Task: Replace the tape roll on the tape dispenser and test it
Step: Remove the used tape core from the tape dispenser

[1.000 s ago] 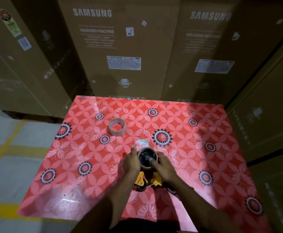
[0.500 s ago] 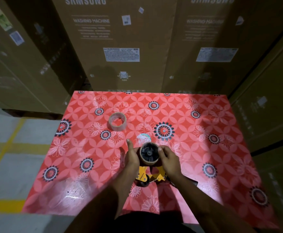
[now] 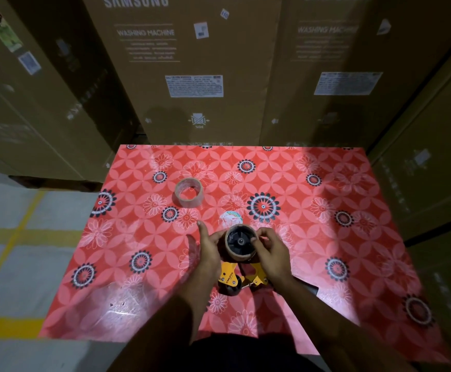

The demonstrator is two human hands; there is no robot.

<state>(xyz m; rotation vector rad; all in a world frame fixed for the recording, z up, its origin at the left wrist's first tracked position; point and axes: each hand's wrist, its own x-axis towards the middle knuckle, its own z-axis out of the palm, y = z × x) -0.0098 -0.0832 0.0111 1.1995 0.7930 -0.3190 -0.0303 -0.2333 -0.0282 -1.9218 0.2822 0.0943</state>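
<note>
both hands hold a yellow tape dispenser [image 3: 241, 276] near the front middle of a red flowered bench [image 3: 353, 237]. the left hand [image 3: 210, 244] cups a nearly empty tape core [image 3: 241, 242] on its hub, fingers curled behind it, while the right hand [image 3: 270, 249] pinches the core's rim. a fuller tape roll [image 3: 188, 192] lies flat farther back, well apart.

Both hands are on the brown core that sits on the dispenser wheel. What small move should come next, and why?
Probably pull the brown core off the dispenser wheel. It looks bare of tape, the left hand and right hand hold its sides, and the full tape roll waits on the table.
</note>
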